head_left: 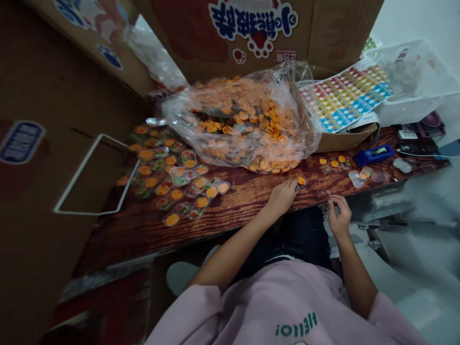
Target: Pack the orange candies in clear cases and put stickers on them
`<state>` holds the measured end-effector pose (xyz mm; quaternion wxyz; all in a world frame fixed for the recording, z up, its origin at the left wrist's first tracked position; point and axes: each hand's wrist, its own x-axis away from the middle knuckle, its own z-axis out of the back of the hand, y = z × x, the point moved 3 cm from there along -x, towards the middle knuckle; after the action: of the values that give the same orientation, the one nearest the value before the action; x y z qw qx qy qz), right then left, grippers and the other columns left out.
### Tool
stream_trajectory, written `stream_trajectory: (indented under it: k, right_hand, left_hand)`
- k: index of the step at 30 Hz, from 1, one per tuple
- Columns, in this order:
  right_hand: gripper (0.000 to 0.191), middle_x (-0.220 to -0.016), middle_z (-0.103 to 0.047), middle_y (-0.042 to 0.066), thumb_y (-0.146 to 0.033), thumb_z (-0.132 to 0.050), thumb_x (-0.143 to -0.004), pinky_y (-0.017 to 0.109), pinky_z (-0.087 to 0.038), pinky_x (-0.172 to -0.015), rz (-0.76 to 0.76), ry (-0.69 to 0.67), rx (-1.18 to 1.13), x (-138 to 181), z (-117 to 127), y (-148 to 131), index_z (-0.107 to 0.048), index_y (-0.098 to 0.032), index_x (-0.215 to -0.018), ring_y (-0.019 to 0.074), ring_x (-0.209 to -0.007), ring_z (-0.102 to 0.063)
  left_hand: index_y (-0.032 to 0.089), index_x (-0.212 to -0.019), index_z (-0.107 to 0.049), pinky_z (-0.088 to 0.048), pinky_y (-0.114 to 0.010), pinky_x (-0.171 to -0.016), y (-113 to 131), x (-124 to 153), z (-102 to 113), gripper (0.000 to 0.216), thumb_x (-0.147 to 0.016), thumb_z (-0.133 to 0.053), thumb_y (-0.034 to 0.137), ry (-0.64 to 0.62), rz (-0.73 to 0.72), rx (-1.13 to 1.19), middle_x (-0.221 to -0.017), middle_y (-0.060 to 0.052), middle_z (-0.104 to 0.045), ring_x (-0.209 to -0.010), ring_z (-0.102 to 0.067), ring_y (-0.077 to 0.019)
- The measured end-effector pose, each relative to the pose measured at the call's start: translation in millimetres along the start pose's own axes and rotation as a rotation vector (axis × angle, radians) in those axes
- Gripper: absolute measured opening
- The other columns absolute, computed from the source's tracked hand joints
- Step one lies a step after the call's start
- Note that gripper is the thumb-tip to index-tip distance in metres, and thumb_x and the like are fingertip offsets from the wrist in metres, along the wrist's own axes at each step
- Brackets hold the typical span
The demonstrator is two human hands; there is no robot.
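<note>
My left hand (282, 197) is closed at the table's front edge, its fingertips on a small clear plastic case (301, 181) with an orange round piece inside. To its right, my right hand (339, 214) hovers by the edge, thumb and fingertips brought together. Something tiny and pale may be between them, but it is too small to make out. Beyond both hands lies a large clear plastic bag (230, 103) full of orange pieces. Several filled clear cases (212, 191) with orange rounds are spread over the table to the left.
Past my right hand are a few orange-topped cases (334, 164), an open clear case (355, 179) and a blue tape dispenser (374, 155). A sticker sheet (347, 98) leans on a small carton beside a white bin (413, 103). Large cardboard boxes (172, 28) stand behind and left.
</note>
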<state>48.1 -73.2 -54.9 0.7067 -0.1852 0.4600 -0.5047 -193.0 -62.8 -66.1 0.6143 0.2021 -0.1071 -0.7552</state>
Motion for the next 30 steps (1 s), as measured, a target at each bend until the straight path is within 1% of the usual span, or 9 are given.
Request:
stream_trajectory:
  k: [2,5,8,11,14,17,23,27,30]
  right_hand:
    - [0.022,-0.101,-0.073,0.010,-0.038,-0.058,-0.101,0.044,-0.056,-0.093,-0.008,-0.016,-0.040,-1.9,-5.0,-6.8,-0.070,-0.021,-0.092,0.0245,-0.099,-0.069]
    - [0.023,-0.099,-0.074,0.009,-0.040,-0.059,-0.101,0.043,-0.056,-0.092,-0.063,-0.083,-0.125,-1.8,-16.7,-15.0,-0.070,-0.021,-0.093,0.0244,-0.097,-0.070]
    - [0.025,-0.099,-0.075,0.007,-0.043,-0.059,-0.100,0.039,-0.057,-0.088,-0.169,-0.189,-0.226,0.6,-33.4,-18.8,-0.071,-0.021,-0.106,0.0227,-0.092,-0.071]
    - [0.030,-0.092,-0.074,0.005,-0.046,-0.058,-0.100,0.034,-0.056,-0.080,-0.246,-0.268,-0.295,1.4,-50.7,-20.3,-0.070,-0.021,-0.112,0.0199,-0.082,-0.069]
    - [0.029,-0.083,-0.070,0.002,-0.047,-0.058,-0.099,0.031,-0.054,-0.074,-0.281,-0.308,-0.330,0.5,-62.9,-19.7,-0.068,-0.021,-0.107,0.0184,-0.076,-0.067]
    - [0.028,-0.085,-0.070,0.003,-0.047,-0.060,-0.098,0.031,-0.054,-0.075,-0.286,-0.342,-0.335,0.3,-67.3,-17.4,-0.068,-0.021,-0.105,0.0184,-0.078,-0.067]
    - [0.031,-0.081,-0.070,0.003,-0.049,-0.062,-0.095,0.032,-0.055,-0.073,-0.333,-0.331,-0.378,-1.1,-61.5,-13.8,-0.069,-0.020,-0.103,0.0180,-0.075,-0.067]
    - [0.036,-0.085,-0.072,0.004,-0.052,-0.063,-0.094,0.035,-0.057,-0.075,-0.335,-0.326,-0.369,-4.0,-60.9,-15.6,-0.072,-0.021,-0.111,0.0184,-0.075,-0.066]
    - [0.037,-0.087,-0.072,0.004,-0.052,-0.061,-0.095,0.035,-0.057,-0.075,-0.297,-0.345,-0.345,-6.3,-62.8,-17.8,-0.073,-0.021,-0.111,0.0173,-0.072,-0.065]
  left_hand:
    - [0.016,-0.142,-0.058,-0.055,-0.041,-0.100,-8.0,19.8,4.0,0.040,-0.101,-0.057,0.021,0.007,-0.062,0.022,-0.129,-0.015,-0.069,-0.119,-0.067,-0.0282]
    - [0.020,-0.140,-0.061,-0.055,-0.042,-0.103,-18.5,48.9,8.7,0.040,-0.102,-0.051,0.016,-0.006,-0.131,0.019,-0.139,-0.016,-0.063,-0.123,-0.066,-0.0284]
    - [0.020,-0.141,-0.062,-0.052,-0.046,-0.106,-24.5,72.8,14.0,0.045,-0.100,-0.047,0.011,-0.019,-0.140,0.011,-0.150,-0.017,-0.056,-0.130,-0.062,-0.0299]
    - [0.022,-0.148,-0.056,-0.047,-0.050,-0.112,-24.9,86.2,19.3,0.050,-0.100,-0.046,0.010,-0.013,-0.105,0.062,-0.152,-0.015,-0.056,-0.138,-0.056,-0.0292]
    - [0.022,-0.152,-0.050,-0.046,-0.050,-0.113,-22.8,88.4,20.9,0.050,-0.102,-0.050,0.019,-0.003,-0.055,0.117,-0.150,-0.015,-0.058,-0.138,-0.056,-0.0286]
    - [0.022,-0.144,-0.058,-0.047,-0.050,-0.110,-20.2,84.7,18.7,0.041,-0.104,-0.053,0.027,0.006,-0.053,0.106,-0.142,-0.015,-0.062,-0.132,-0.058,-0.0300]
    - [0.020,-0.135,-0.063,-0.050,-0.051,-0.105,-18.1,79.3,16.3,0.034,-0.104,-0.052,0.025,-0.001,-0.044,0.091,-0.136,-0.016,-0.063,-0.127,-0.059,-0.0320]
    - [0.020,-0.141,-0.055,-0.049,-0.049,-0.113,-20.1,81.2,14.0,0.038,-0.103,-0.051,0.022,0.024,-0.022,0.243,-0.143,-0.015,-0.061,-0.134,-0.058,-0.0278]
    - [0.020,-0.138,-0.055,-0.050,-0.046,-0.116,-23.8,85.8,12.5,0.035,-0.104,-0.052,0.027,0.092,0.039,0.323,-0.154,-0.015,-0.053,-0.142,-0.054,-0.0258]
